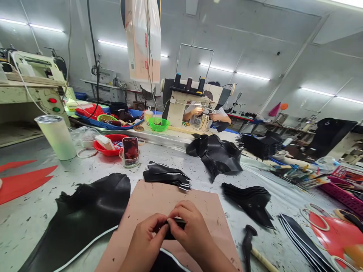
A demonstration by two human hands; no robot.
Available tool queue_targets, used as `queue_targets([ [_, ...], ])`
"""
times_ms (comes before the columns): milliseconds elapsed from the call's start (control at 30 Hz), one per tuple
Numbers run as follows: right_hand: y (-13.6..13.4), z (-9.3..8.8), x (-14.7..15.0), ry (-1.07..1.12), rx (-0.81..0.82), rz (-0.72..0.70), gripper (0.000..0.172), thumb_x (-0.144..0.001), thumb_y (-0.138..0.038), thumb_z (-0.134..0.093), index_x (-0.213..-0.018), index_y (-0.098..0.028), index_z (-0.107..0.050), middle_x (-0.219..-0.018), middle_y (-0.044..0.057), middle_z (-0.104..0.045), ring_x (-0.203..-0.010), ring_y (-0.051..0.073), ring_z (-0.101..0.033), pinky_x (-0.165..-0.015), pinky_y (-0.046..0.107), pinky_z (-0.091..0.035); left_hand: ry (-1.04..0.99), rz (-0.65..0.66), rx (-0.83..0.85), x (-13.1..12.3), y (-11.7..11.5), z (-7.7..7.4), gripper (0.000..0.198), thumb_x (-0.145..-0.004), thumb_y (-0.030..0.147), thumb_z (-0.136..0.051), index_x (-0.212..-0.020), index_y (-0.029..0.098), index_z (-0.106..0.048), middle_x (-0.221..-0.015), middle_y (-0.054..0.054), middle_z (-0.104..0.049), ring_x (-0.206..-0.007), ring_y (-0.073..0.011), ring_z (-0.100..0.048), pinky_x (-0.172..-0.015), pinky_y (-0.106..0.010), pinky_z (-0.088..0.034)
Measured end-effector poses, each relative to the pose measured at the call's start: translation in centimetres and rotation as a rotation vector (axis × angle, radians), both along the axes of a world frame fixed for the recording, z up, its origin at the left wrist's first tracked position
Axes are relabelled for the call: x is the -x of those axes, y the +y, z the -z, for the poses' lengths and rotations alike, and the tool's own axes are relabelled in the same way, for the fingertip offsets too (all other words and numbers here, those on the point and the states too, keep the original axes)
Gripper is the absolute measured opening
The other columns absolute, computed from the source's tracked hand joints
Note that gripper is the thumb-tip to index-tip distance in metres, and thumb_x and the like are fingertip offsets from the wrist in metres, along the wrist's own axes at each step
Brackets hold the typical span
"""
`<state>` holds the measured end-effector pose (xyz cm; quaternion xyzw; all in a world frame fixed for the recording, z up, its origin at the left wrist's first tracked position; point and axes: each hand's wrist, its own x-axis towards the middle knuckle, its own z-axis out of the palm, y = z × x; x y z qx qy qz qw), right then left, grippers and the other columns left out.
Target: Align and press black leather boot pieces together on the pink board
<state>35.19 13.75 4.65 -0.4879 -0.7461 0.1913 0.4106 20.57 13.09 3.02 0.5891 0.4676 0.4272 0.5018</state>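
My left hand (147,238) and my right hand (190,230) meet over a pinkish-brown board (153,192). Thumbs and forefingers of both pinch the edge of a black leather piece (166,262), partly hidden behind my fingers. A white line runs along its lower part. To the left lies a large black leather piece (93,204) with a white edge. Beyond the board's far edge sits a stack of black strips (167,175) with white edges. Right of the board are a stack of black cut pieces (249,200) and a hammer (249,245) with a pale handle.
A tumbler (55,138), a red bowl (113,145) and a phone (131,149) in a clear dish stand at the back left. More black leather (215,153) lies behind. A co-worker's hands (197,111) show at a sewing machine (178,100). A purple basket (343,194) is at right.
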Motion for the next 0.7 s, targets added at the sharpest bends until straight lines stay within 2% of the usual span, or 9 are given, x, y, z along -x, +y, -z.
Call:
queue_targets([
  [100, -0.3, -0.6, 0.1, -0.064, 0.026, 0.000, 0.016, -0.071, -0.007, -0.058, -0.067, -0.021, -0.065, -0.070, 0.001, -0.061, -0.071, 0.016, -0.057, -0.063, 0.025, -0.043, 0.047, -0.058, -0.048, -0.1, -0.5, 0.0, 0.020, -0.076, 0.039, -0.058, -0.073, 0.024, -0.071, -0.069, -0.003, -0.067, -0.069, -0.0214, -0.060, -0.064, -0.027, -0.046],
  [167, -0.6, -0.4, 0.3, -0.120, -0.013, 0.002, 0.018, -0.071, -0.006, -0.056, -0.065, -0.021, -0.064, -0.067, 0.000, -0.062, -0.065, 0.015, -0.057, -0.059, 0.024, -0.042, 0.069, -0.097, -0.070, -0.2, -0.7, 0.0, 0.016, -0.074, 0.036, -0.060, -0.072, 0.026, -0.072, -0.069, -0.003, -0.067, -0.067, -0.0210, -0.060, -0.063, -0.027, -0.045],
  [300, -1.2, 0.7, 1.0, -0.234, -0.300, 0.117, 0.022, -0.071, -0.005, -0.045, -0.062, -0.021, -0.059, -0.060, 0.002, -0.060, -0.056, 0.016, -0.054, -0.052, 0.026, -0.039, 0.047, -0.119, -0.064, -0.4, -0.9, 0.1, 0.014, -0.072, 0.035, -0.061, -0.069, 0.027, -0.072, -0.067, -0.002, -0.067, -0.066, -0.0211, -0.060, -0.062, -0.027, -0.045],
  [367, -1.4, 1.1, 1.1, -0.203, -0.391, 0.146, 0.024, -0.072, -0.005, -0.043, -0.063, -0.020, -0.059, -0.058, 0.002, -0.060, -0.054, 0.016, -0.054, -0.051, 0.026, -0.040, 0.002, -0.110, -0.033, -0.5, -0.9, 0.1, 0.016, -0.070, 0.037, -0.062, -0.067, 0.025, -0.072, -0.066, -0.003, -0.067, -0.066, -0.0216, -0.061, -0.062, -0.027, -0.046],
  [433, -1.4, 1.2, 0.9, -0.091, -0.355, 0.119, 0.023, -0.071, -0.006, -0.044, -0.063, -0.020, -0.060, -0.058, 0.002, -0.061, -0.054, 0.015, -0.056, -0.051, 0.025, -0.041, -0.053, -0.107, 0.012, -0.6, -0.8, 0.2, 0.018, -0.067, 0.040, -0.064, -0.066, 0.024, -0.071, -0.065, -0.003, -0.068, -0.066, -0.0220, -0.061, -0.062, -0.028, -0.047],
  [600, -1.4, 0.5, -0.1, 0.176, -0.010, 0.018, 0.016, -0.070, -0.012, -0.052, -0.065, -0.020, -0.065, -0.062, 0.001, -0.063, -0.057, 0.014, -0.058, -0.054, 0.023, -0.044, -0.167, -0.114, 0.145, -0.9, -0.5, 0.2, 0.023, -0.058, 0.043, -0.072, -0.063, 0.021, -0.069, -0.064, -0.002, -0.067, -0.065, -0.0198, -0.058, -0.063, -0.027, -0.046],
  [700, -1.6, 0.5, -0.3, 0.233, 0.043, 0.012, 0.013, -0.077, -0.023, -0.057, -0.066, -0.020, -0.064, -0.063, 0.001, -0.061, -0.059, 0.015, -0.057, -0.056, 0.025, -0.044, -0.232, -0.074, 0.226, -1.3, -0.4, -0.3, 0.029, -0.055, 0.046, -0.075, -0.060, 0.019, -0.066, -0.060, 0.000, -0.062, -0.063, -0.0156, -0.053, -0.061, -0.025, -0.044],
])
